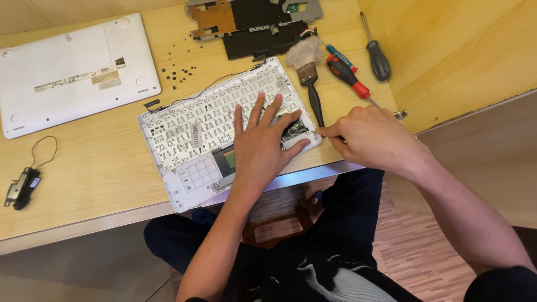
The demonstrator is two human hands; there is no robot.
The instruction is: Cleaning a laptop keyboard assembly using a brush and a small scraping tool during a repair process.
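An opened white laptop base (pixel 184 126), its inside facing up, lies tilted near the front edge of the wooden desk (pixel 84 168). My left hand (pixel 263 142) presses flat on its right half, fingers spread. My right hand (pixel 363 137) sits just off the base's right corner, fingers pinched on a thin tool whose tip meets a small dark part (pixel 296 130) at that corner. The tool's handle is hidden inside the hand.
A white laptop cover (pixel 67 70) lies at the back left. Several black screws (pixel 178 71) are scattered behind the base. A brush (pixel 307 72), three screwdrivers (pixel 349 75), removed boards (pixel 251 22) and a small speaker with wire (pixel 22 187) also lie on the desk.
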